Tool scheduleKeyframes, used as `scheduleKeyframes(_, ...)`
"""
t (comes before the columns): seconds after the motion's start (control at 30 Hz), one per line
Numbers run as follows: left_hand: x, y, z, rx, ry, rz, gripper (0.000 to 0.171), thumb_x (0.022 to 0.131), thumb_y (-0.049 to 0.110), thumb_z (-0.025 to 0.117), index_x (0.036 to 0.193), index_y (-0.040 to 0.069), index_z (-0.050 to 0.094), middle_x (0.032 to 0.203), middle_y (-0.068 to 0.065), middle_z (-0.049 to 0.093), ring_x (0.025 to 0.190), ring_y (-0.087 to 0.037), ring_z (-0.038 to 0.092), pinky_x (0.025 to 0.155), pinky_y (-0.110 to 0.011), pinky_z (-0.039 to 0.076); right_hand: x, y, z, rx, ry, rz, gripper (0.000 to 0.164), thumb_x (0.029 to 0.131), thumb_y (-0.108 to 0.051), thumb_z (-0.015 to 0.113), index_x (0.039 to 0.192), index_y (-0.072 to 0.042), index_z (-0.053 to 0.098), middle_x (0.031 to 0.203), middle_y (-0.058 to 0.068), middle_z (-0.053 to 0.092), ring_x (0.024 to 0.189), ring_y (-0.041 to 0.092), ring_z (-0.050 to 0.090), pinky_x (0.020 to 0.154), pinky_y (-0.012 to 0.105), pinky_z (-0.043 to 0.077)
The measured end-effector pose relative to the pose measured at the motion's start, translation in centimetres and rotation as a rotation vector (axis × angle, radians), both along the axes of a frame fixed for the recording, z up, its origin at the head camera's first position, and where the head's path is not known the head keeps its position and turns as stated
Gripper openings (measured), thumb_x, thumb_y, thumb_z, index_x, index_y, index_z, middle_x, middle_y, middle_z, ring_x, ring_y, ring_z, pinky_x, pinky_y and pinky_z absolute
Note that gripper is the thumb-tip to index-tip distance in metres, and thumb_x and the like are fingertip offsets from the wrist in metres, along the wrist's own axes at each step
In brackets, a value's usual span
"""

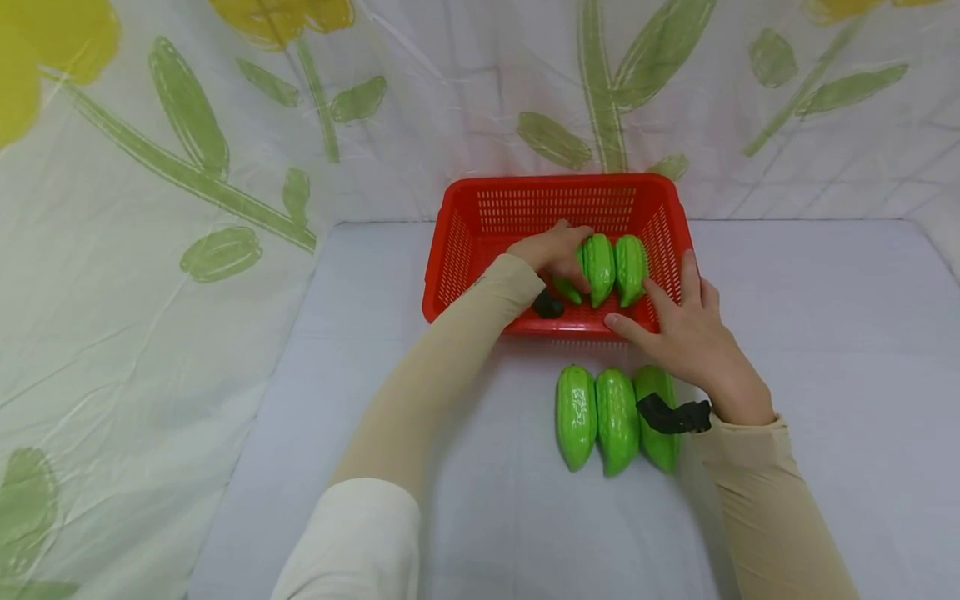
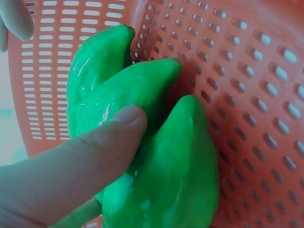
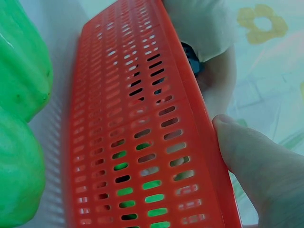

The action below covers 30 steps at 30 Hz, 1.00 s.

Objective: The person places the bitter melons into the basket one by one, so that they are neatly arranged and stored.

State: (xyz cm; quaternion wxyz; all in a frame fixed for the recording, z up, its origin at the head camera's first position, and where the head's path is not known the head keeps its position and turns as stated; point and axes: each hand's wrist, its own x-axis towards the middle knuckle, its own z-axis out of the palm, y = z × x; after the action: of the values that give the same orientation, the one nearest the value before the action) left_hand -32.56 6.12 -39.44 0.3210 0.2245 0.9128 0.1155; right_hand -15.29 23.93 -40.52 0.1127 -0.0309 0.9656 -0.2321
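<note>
"What do the gourds (image 1: 600, 271) in the basket (image 1: 555, 180) look like?"

"Bright green, glossy and lightly furrowed, tapering at the ends. Three lie side by side at the centre right of the frame, inside the red, slotted basket."

"And the left hand (image 1: 553, 250)?"

"Arched over the leftmost one, thumb against the green skin; I cannot tell whether the fingers close round it."

"The right hand (image 1: 693, 337)?"

"Spread at the basket's near right corner, thumb on the rim. Below, three matching gourds (image 1: 617, 421) lie on the pale cloth (image 1: 510, 517)."
</note>
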Motion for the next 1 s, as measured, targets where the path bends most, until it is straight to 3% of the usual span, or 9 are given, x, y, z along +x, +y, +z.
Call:
scheduleKeyframes(0.5, -0.1, 0.0, -0.1, -0.006, -0.006, -0.005, 0.103, 0.088, 0.044, 0.080, 0.168, 0.028, 0.017, 0.168, -0.010, 0.021, 0.144, -0.022, 0.041, 0.115, -0.039, 0.043, 0.0, 0.1, 0.0, 0.001, 0.004, 0.002, 0.102, 0.098, -0.073, 0.046, 0.162, 0.004, 0.025, 0.166, 0.025, -0.032, 0.148, 0.063, 0.001, 0.095, 0.083, 0.040)
scheduleKeyframes(0.8, -0.2, -0.9, 0.9, -0.018, 0.040, -0.042, 0.108, 0.088, 0.057, 0.076, 0.169, 0.027, 0.011, 0.174, -0.012, 0.009, 0.158, -0.025, 0.023, 0.121, -0.047, 0.038, 0.0, 0.1, 0.2, 0.004, 0.000, 0.003, 0.102, 0.098, -0.072, 0.046, 0.162, 0.004, 0.025, 0.166, 0.025, -0.033, 0.148, 0.063, 0.001, 0.095, 0.083, 0.041)
scheduleKeyframes(1.0, 0.0, -2.0, 1.6, 0.022, 0.060, -0.064, 0.108, 0.088, 0.053, 0.078, 0.169, 0.026, 0.012, 0.174, -0.013, 0.008, 0.159, -0.027, 0.021, 0.121, -0.048, 0.037, -0.1, 0.1, 0.1, 0.007, 0.003, 0.006, 0.102, 0.098, -0.072, 0.046, 0.162, 0.004, 0.025, 0.166, 0.026, -0.032, 0.148, 0.063, 0.002, 0.095, 0.082, 0.041)
